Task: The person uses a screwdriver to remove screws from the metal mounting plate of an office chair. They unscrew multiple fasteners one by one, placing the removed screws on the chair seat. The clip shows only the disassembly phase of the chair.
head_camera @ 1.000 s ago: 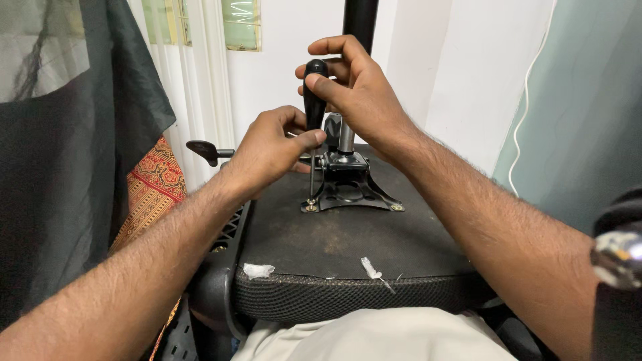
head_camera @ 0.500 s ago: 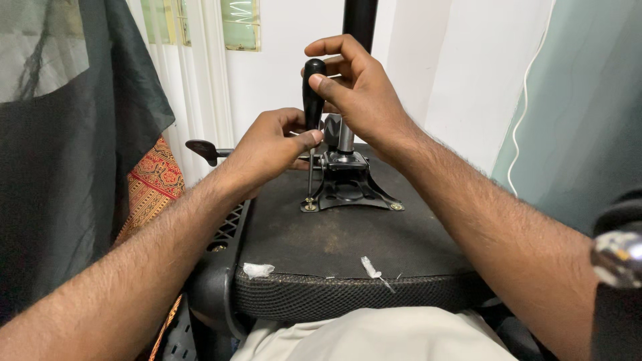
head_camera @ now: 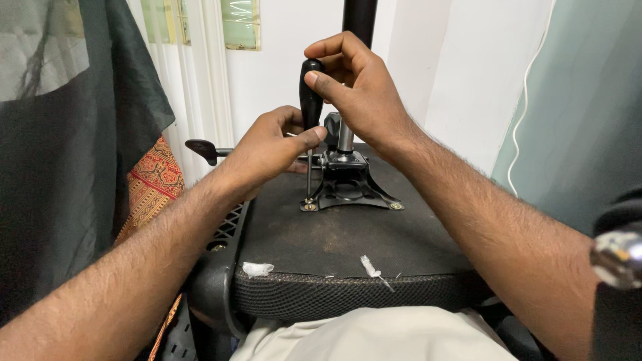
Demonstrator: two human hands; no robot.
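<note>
The right hand (head_camera: 364, 93) has its fingers closed around the top of a black-handled screwdriver (head_camera: 310, 100), held upright. The left hand (head_camera: 267, 150) pinches the lower end of the handle between thumb and fingertips. The thin steel shaft runs down to a brass-coloured screw (head_camera: 309, 206) at the 9 o'clock corner of a black metal mounting plate (head_camera: 351, 187). The plate sits on the dark underside of an upturned chair seat (head_camera: 341, 247), with a black lever (head_camera: 200, 148) at 9 o'clock of the left hand.

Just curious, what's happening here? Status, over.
Right hand grips screwdriver handle; left hand steadies it. Tip on screw in chair's mounting plate. Nothing obstructing.
</note>
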